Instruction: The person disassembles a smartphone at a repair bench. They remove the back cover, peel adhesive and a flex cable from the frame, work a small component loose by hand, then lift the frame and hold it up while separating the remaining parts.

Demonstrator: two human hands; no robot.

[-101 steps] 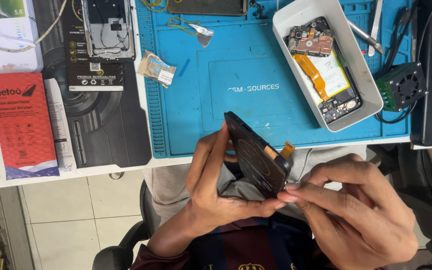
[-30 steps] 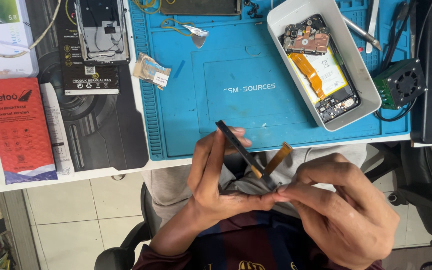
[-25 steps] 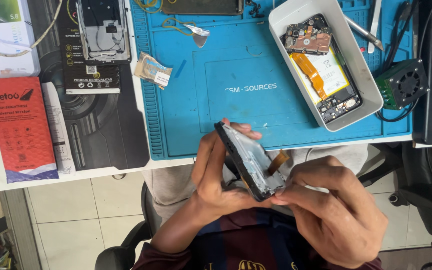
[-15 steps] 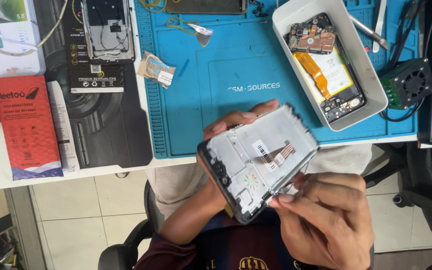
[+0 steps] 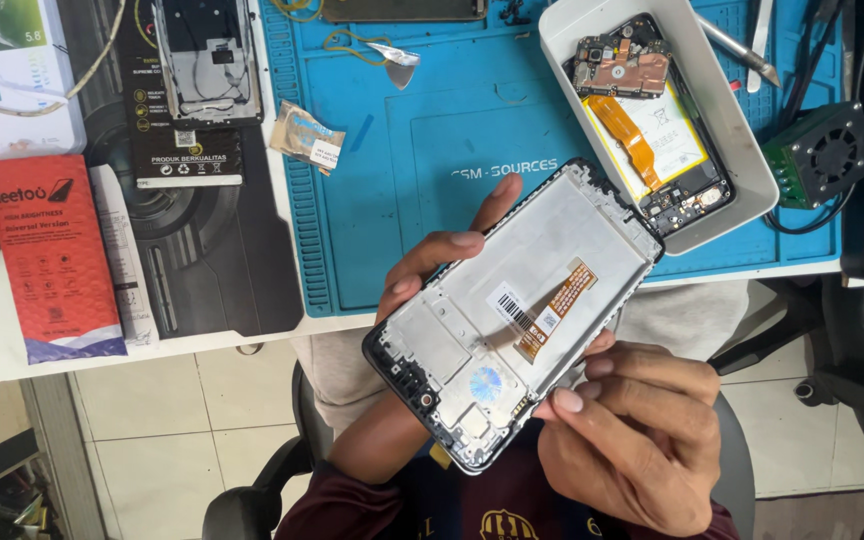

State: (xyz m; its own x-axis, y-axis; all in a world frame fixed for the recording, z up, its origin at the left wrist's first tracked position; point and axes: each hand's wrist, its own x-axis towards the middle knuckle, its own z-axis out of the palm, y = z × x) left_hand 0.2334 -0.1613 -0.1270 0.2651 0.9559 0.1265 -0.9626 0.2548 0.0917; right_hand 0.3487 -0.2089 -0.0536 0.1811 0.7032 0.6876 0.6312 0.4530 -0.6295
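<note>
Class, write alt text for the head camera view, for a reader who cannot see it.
Two bare hands hold a phone screen frame with its inner side up, an orange flex cable lying on it; the left hand grips its upper edge, the right hand its lower one. Behind lie a blue work mat and a white tray holding an opened phone.

- We see a white counter (image 5: pixel 12 365) across the top of the frame, its edge running along the middle.
- On it, upper centre, lies a blue work mat (image 5: pixel 422 130).
- Left of the mat we find a black mat (image 5: pixel 202 260).
- At far left lies a red box (image 5: pixel 52 255), with a white box (image 5: pixel 12 85) above it.
- A white tray (image 5: pixel 727 170) sits on the blue mat, upper right.
- A small foil packet (image 5: pixel 304 137) lies at the blue mat's left edge.
- A green fan unit (image 5: pixel 818 155) is at far right.
</note>
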